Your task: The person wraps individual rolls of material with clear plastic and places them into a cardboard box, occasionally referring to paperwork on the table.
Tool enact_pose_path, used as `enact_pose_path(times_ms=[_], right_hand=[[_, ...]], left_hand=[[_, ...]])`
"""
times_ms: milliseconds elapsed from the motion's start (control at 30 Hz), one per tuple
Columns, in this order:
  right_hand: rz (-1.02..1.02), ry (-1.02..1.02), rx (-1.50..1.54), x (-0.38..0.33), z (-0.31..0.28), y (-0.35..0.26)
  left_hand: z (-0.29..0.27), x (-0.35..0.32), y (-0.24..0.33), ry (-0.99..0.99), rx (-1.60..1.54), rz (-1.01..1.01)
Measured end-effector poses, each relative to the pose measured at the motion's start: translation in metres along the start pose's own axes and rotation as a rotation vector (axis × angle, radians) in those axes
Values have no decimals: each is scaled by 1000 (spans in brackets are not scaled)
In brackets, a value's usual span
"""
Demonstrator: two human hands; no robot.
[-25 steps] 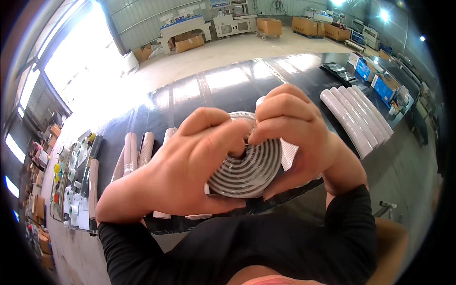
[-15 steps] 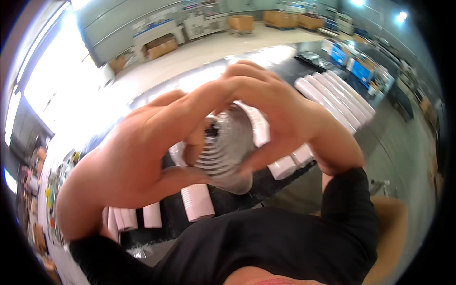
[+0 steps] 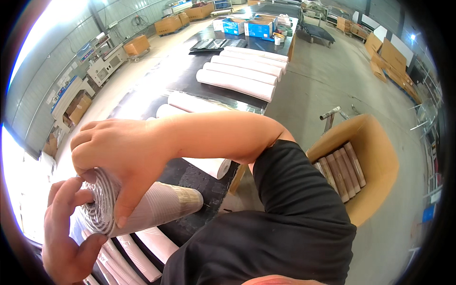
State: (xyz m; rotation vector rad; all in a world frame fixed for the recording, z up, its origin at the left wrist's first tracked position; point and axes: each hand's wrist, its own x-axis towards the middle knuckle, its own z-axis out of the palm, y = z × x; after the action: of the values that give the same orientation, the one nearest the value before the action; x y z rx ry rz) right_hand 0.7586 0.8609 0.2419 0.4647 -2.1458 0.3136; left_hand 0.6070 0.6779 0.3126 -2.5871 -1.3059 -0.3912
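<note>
Both hands hold one pale rolled sheet (image 3: 142,206) at the lower left, above the dark table (image 3: 190,178). The right hand (image 3: 118,152) closes its grip over the coiled end, thumb down the side. The left hand (image 3: 66,237) cups that end from below; its palm is hidden. More pale rolls (image 3: 137,251) lie underneath, seemingly on the table, partly cut off.

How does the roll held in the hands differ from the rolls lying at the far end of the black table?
The held roll is gripped by the right hand and left hand, lifted and tilted; the far rolls lie flat, side by side, untouched on the black table. The held roll shows its spiral end; the far rolls show their sides. All are pale.
</note>
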Motion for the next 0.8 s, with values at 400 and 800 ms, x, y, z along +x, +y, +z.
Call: enact_pose_path(times_ms=[400,800], right_hand=[[27,-40,100,4,11,-10],[-66,-369,261,36,-5,-8]], left_hand=[[-10,-17,-26,-54,-251,-113],[-23,-17,-9,-149,-94,-174]])
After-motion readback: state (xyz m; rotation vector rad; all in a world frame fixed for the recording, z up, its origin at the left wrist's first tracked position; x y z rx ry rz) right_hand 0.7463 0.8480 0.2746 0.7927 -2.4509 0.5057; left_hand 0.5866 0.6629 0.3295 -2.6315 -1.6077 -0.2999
